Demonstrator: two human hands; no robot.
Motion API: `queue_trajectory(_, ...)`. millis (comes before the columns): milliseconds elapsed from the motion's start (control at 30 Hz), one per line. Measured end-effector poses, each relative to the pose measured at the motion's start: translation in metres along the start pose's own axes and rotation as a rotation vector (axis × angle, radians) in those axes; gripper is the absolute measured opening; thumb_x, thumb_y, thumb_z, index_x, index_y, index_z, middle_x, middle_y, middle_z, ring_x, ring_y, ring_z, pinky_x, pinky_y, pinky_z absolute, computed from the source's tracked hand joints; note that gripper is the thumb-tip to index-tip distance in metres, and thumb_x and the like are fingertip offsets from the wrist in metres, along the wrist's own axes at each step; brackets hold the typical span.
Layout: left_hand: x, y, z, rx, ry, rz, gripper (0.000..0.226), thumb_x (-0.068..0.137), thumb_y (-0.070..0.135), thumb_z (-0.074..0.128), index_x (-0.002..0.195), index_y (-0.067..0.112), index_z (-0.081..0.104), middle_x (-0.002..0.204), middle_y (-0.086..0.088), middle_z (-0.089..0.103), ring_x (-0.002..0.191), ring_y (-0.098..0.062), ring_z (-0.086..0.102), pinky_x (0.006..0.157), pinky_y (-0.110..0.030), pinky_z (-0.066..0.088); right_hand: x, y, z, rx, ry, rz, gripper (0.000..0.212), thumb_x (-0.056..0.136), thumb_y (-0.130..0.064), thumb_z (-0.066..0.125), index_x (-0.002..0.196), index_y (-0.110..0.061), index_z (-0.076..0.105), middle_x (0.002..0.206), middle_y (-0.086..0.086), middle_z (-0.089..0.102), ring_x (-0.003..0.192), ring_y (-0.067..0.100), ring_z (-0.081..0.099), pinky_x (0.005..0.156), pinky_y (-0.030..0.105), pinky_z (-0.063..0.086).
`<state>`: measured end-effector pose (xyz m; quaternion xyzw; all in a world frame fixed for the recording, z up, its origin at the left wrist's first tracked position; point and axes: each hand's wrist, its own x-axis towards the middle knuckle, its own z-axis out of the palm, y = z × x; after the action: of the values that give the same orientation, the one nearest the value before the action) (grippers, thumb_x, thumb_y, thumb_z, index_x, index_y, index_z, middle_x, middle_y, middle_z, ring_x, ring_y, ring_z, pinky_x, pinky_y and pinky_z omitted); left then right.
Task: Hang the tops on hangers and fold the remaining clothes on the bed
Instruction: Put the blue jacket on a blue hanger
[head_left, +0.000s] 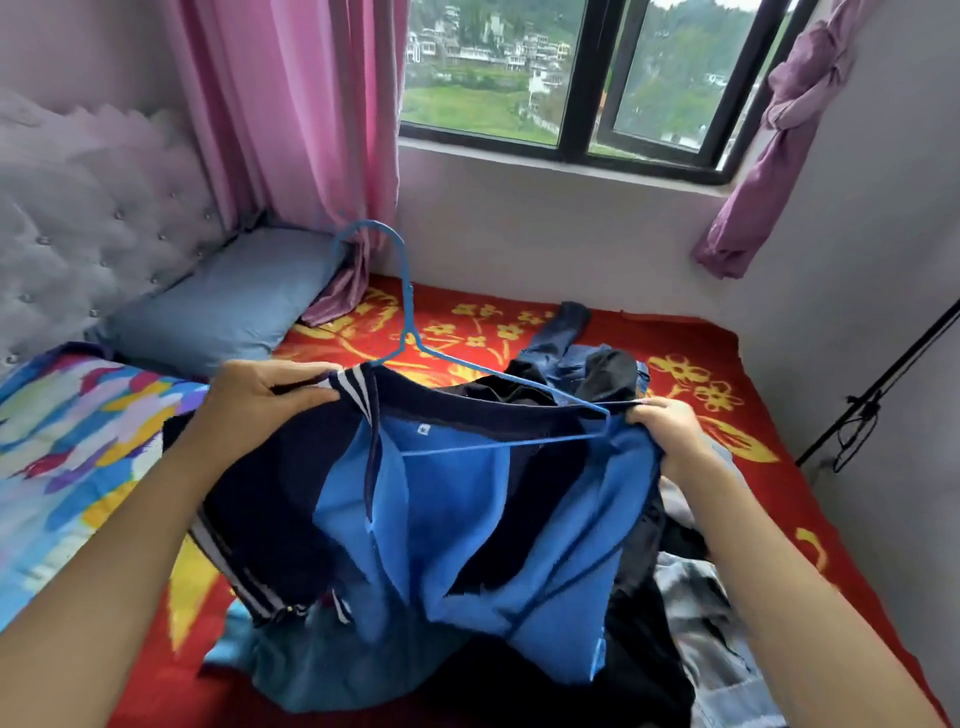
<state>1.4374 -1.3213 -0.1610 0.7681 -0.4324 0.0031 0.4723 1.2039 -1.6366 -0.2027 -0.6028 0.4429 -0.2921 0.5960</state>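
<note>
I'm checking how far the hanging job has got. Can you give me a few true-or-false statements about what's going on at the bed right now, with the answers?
1. The left hand and the right hand both grip the blue top. True.
2. The hanger is thick white wood. False: it is thin and blue.
3. The hanger's hook sticks out above the top's neck opening. True.
4. The blanket is plain green. False: it is red with yellow flowers.
5. More clothes lie on the bed beyond the top. True.
</note>
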Motion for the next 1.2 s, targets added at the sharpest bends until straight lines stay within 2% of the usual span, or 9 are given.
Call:
queue_trajectory(100, -0.003, -0.013, 0.010, 0.123, 0.030, 0.052, 0.022, 0.071, 0.017, 0.078, 0.087, 0.032, 0.076, 0.081, 0.013, 0.073, 0.082, 0.012, 0.062, 0.077, -0.011, 0.046, -0.001, -0.033, 0.003, -0.090, 0.052, -0.074, 0.030, 0.076, 0.016, 0.051, 0.062, -0.009, 0.058, 0.049, 0.002, 0.057, 0.042, 0.012, 0.055, 0.039, 0.014, 0.044)
queue_trajectory(200, -0.003, -0.015, 0.024, 0.425, 0.156, 0.108, 0.033, 0.076, 0.033, 0.065, 0.100, 0.011, 0.074, 0.068, -0.010, 0.067, 0.068, -0.028, 0.067, 0.057, -0.037, 0.050, -0.013, -0.051, 0.013, -0.097, 0.052, -0.130, 0.027, 0.077, 0.014, 0.053, 0.070, -0.011, 0.059, 0.060, 0.004, 0.060, 0.051, 0.011, 0.057, 0.042, 0.013, 0.046)
queue_trajectory(400, -0.005, -0.009, 0.048, 0.361, 0.461, -0.015, 0.048, 0.085, 0.042, 0.047, 0.104, 0.005, 0.072, 0.069, -0.021, 0.064, 0.061, -0.037, 0.063, 0.052, -0.042, 0.046, -0.133, -0.033, 0.076, -0.211, -0.281, -0.526, 0.028, 0.089, -0.007, 0.058, 0.088, -0.034, 0.054, 0.066, -0.014, 0.056, 0.057, 0.004, 0.050, 0.052, 0.019, 0.041)
queue_trajectory(467, -0.003, -0.003, 0.042, 0.240, 0.587, 0.024, 0.044, 0.086, 0.035, 0.051, 0.104, 0.001, 0.071, 0.067, -0.023, 0.062, 0.063, -0.019, 0.061, 0.057, -0.036, 0.042, -0.149, -0.025, 0.079, -0.308, -0.420, -0.580, 0.027, 0.091, -0.017, 0.060, 0.089, -0.043, 0.053, 0.077, -0.014, 0.065, 0.068, -0.001, 0.059, 0.061, 0.017, 0.045)
queue_trajectory(667, 0.010, 0.015, 0.012, 0.100, 0.670, 0.246, 0.037, 0.086, 0.027, 0.057, 0.105, -0.003, 0.068, 0.058, -0.014, 0.051, 0.067, 0.017, 0.042, 0.065, -0.008, 0.031, -0.080, -0.100, 0.022, -0.117, 0.365, -1.033, 0.006, 0.084, -0.043, 0.047, 0.086, -0.048, 0.049, 0.087, -0.010, 0.054, 0.072, -0.003, 0.049, 0.063, 0.007, 0.037)
queue_trajectory(800, 0.019, 0.030, -0.002, 0.122, 0.615, 0.324, 0.038, 0.086, 0.028, 0.057, 0.108, -0.002, 0.067, 0.065, -0.021, 0.059, 0.072, 0.021, 0.044, 0.070, -0.005, 0.032, -0.061, -0.154, 0.008, -0.289, -0.142, -0.821, 0.038, 0.083, -0.065, 0.047, 0.105, -0.034, 0.054, 0.112, -0.011, 0.055, 0.102, 0.002, 0.053, 0.079, -0.001, 0.037)
queue_trajectory(933, 0.031, 0.035, -0.019, 0.163, 0.587, 0.286, 0.032, 0.083, 0.019, 0.066, 0.111, 0.002, 0.067, 0.067, 0.017, 0.059, 0.073, 0.025, 0.045, 0.074, 0.001, 0.030, -0.049, -0.161, 0.006, -0.493, -0.567, -0.440, 0.038, 0.091, -0.041, 0.045, 0.073, -0.017, 0.068, 0.066, -0.006, 0.070, 0.059, 0.004, 0.064, 0.056, 0.016, 0.048)
queue_trajectory(1067, 0.042, 0.033, -0.046, 0.209, 0.503, 0.319, 0.033, 0.079, 0.009, 0.071, 0.110, -0.001, 0.066, 0.080, 0.045, 0.053, 0.074, 0.024, 0.047, 0.077, 0.003, 0.031, -0.043, -0.160, 0.016, -0.664, -0.436, -0.645, 0.051, 0.094, -0.035, 0.048, 0.049, -0.012, 0.048, 0.039, -0.010, 0.045, 0.037, 0.004, 0.041, 0.042, 0.013, 0.034)
queue_trajectory(1200, 0.039, 0.043, -0.055, 0.358, 0.484, 0.420, 0.037, 0.083, 0.025, 0.066, 0.109, -0.001, 0.067, 0.083, 0.028, 0.063, 0.077, 0.011, 0.056, 0.076, -0.007, 0.040, -0.039, -0.148, 0.031, -1.014, 0.146, -1.412, 0.066, 0.095, -0.053, 0.036, 0.048, -0.009, 0.048, 0.046, -0.001, 0.048, 0.038, 0.018, 0.046, 0.043, 0.022, 0.035)
